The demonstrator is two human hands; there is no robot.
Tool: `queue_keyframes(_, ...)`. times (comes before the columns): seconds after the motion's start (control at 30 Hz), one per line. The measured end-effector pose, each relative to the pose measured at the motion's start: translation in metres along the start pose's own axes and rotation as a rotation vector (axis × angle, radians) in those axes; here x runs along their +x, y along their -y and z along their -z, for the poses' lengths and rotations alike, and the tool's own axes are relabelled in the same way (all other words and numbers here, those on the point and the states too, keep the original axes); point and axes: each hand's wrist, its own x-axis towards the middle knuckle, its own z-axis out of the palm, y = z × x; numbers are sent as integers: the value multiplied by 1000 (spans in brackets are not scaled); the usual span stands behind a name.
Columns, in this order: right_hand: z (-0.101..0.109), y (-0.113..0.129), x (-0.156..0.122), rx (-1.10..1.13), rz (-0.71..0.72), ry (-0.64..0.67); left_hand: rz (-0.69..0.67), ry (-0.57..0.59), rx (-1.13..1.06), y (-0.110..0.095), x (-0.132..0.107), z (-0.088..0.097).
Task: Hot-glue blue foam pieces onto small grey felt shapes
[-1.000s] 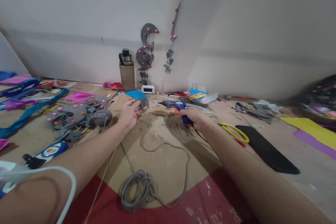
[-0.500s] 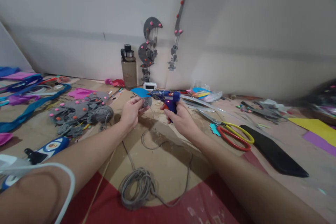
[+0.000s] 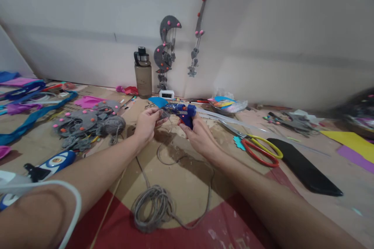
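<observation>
My right hand (image 3: pixel 199 134) grips a blue hot glue gun (image 3: pixel 187 112) by its handle, its nozzle pointing left. A small red light glows on its body. Between the fingers of my left hand (image 3: pixel 147 125) is a small grey felt piece (image 3: pixel 165 115), and the gun's tip is right at it; whether they touch I cannot tell. Grey yarn (image 3: pixel 169 162) trails below the hands to a loose coil (image 3: pixel 153 208) near the front. Just behind the felt lies a blue sheet (image 3: pixel 158 102).
Scissors (image 3: pixel 260 149) and a black flat case (image 3: pixel 304 167) lie to the right. On the left are grey felt pieces with pompoms (image 3: pixel 78 120) and a yarn ball (image 3: pixel 114 125). A bottle (image 3: pixel 143 79) and small clock (image 3: pixel 166 94) stand behind; felt moons (image 3: pixel 169 27) hang on the wall.
The glue gun has moved slightly left and down, and its nozzle now overlaps the felt piece. My left hand still pinches the felt. The view has shifted a little.
</observation>
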Motion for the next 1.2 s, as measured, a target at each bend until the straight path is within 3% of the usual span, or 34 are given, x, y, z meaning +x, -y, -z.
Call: queue_keyframes(1.2, -1, 3, -2, -37, 5, -23, -3, 13, 3, 0, -3, -3)
